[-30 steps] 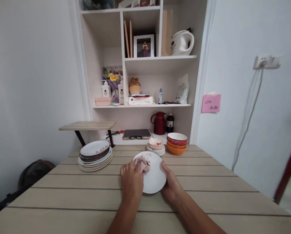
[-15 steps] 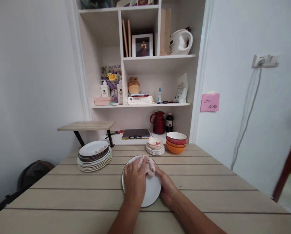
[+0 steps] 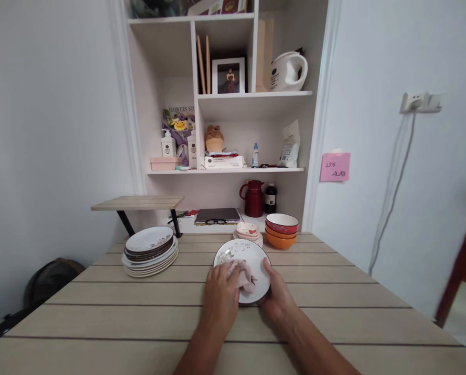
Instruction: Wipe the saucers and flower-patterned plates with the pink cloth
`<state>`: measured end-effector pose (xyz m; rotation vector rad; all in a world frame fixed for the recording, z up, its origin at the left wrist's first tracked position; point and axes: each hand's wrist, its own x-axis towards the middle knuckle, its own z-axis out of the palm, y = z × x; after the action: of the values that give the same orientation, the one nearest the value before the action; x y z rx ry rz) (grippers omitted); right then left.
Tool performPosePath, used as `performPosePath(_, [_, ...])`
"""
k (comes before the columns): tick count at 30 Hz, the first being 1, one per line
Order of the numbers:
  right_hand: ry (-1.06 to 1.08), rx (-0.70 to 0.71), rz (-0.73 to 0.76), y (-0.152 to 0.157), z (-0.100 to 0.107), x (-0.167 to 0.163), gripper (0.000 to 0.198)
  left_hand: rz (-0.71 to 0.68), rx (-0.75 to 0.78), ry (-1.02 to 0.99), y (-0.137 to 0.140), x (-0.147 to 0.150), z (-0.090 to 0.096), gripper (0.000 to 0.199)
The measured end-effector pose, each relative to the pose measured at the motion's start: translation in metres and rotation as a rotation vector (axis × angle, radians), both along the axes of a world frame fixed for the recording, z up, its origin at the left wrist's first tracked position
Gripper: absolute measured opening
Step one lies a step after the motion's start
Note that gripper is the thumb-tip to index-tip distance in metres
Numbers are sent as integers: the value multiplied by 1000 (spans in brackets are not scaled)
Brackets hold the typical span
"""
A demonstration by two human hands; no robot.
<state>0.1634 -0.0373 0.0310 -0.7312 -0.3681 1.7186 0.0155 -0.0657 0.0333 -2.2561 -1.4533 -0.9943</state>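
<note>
A white plate with a dark rim and a floral print is tilted up above the table. My right hand grips its right edge, thumb on the face and fingers underneath. My left hand presses a crumpled pale pink cloth against the plate's face, fingers bent over the cloth. Part of the plate's lower left lies hidden behind that hand. Beyond the plate are small heart-patterned dishes stacked on white saucers, partly covered by the plate.
A stack of plates stands at the left of the slatted table, beside a small raised wooden stand. Red and orange bowls are stacked at the back right. Behind them are a dark red jug and a shelf unit.
The plate has been raised and tilted, shifting right and away from me; its floral print now shows. The cloth has moved down across its face.
</note>
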Motion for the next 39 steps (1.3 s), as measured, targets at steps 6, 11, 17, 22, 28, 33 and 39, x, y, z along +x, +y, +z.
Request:
performPosePath(6, [48, 59, 108, 1, -3, -3, 49, -136, 48, 59, 4, 4, -7, 66])
performPosePath(11, [98, 35, 89, 5, -3, 3, 52, -192, 84, 76, 5, 5, -7, 65])
performPosePath(17, [79, 39, 23, 5, 0, 8, 61, -46, 39, 19, 0, 3, 1, 61])
performPosePath(22, [101, 90, 33, 5, 2, 10, 62, -108, 34, -33, -8, 1, 6, 69])
performPosePath(28, [108, 116, -31, 5, 7, 16, 56, -163, 86, 27, -3, 1, 5, 50])
performPosePath(33, [41, 109, -36, 4, 6, 13, 56, -202, 187, 116, 4, 3, -4, 35])
performPosePath(39, [-77, 108, 144, -4, 1, -3, 53, -157, 179, 122, 3, 2, -6, 26])
